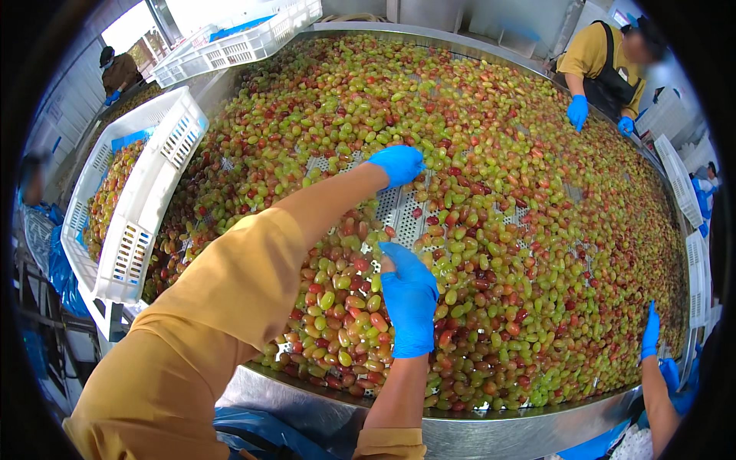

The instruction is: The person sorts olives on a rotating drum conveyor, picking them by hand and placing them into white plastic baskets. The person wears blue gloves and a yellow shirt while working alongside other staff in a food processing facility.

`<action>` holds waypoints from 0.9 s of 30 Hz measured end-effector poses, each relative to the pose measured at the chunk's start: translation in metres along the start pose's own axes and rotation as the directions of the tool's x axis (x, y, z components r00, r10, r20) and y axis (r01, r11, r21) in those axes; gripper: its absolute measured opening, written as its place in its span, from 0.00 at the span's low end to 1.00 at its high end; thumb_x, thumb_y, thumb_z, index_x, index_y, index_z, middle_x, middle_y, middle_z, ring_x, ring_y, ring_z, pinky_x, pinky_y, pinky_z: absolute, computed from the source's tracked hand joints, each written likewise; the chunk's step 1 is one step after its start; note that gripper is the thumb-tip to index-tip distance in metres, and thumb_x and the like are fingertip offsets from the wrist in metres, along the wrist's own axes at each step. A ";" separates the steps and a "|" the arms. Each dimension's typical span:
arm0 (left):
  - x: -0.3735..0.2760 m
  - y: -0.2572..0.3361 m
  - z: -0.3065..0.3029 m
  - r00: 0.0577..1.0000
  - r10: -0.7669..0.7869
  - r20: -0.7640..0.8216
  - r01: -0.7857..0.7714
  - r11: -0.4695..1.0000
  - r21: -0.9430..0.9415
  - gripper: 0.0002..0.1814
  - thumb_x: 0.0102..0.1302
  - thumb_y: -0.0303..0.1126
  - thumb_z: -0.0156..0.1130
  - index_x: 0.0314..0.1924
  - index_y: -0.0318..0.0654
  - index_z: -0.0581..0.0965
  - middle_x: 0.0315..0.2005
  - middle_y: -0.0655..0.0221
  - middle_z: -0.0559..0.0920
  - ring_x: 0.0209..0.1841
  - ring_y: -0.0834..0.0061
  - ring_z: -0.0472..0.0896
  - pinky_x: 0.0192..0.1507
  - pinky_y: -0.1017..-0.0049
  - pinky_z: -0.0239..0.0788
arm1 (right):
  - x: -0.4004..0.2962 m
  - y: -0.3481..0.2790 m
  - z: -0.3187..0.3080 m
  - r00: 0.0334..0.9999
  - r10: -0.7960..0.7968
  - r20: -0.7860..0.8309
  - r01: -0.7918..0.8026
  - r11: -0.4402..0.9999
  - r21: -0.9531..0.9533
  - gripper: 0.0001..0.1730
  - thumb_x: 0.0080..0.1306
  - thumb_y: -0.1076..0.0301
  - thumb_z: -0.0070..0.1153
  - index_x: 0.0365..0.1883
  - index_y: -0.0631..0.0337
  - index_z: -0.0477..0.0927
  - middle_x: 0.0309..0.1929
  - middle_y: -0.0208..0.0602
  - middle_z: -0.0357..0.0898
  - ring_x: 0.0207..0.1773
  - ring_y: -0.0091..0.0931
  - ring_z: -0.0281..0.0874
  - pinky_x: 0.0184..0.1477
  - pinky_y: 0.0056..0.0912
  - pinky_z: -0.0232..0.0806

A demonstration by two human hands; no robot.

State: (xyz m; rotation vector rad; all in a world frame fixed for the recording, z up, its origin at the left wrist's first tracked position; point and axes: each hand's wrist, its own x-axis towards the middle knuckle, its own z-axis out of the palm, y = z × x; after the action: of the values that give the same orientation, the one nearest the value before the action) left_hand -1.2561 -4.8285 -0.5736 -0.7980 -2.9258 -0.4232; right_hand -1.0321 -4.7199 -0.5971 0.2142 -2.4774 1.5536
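Note:
Red, green and amber grapes (494,230) cover a wide perforated metal sorting table (402,215). My left hand (398,165), in a blue glove, reaches far across over the grapes, just above a bare patch of perforated metal. Its fingers are bunched and their tips are hidden, so any grape in them cannot be made out. Nearer to me, my right hand (409,299), also blue-gloved, is low among the grapes below that patch. Skin shows near its thumb. Its fingers point forward and left, with grapes close beside them; whether it holds one is unclear.
A white plastic crate (123,276) with grapes stands at the left rim; another white crate (230,54) sits behind it. Across the table works a person (604,69) in blue gloves. A co-worker's gloved hand (650,333) reaches in at right. The metal rim (299,402) runs before me.

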 end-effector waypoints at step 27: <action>-0.367 -0.051 -0.007 0.825 -0.100 0.556 0.336 -0.703 -0.626 0.18 0.66 0.35 0.56 0.55 0.42 0.72 0.34 0.68 0.80 0.31 0.78 0.80 0.28 0.82 0.74 | -0.017 -0.024 0.066 0.933 -0.004 0.359 -0.001 1.000 0.013 0.29 0.58 0.75 0.56 0.60 0.51 0.71 0.51 0.33 0.78 0.52 0.26 0.75 0.48 0.29 0.68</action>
State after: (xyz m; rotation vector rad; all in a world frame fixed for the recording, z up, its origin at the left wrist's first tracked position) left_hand -0.9660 -5.0509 -0.6334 0.5268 -1.2719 -3.5283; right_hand -1.0167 -4.7902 -0.6081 0.5490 -2.7339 1.6565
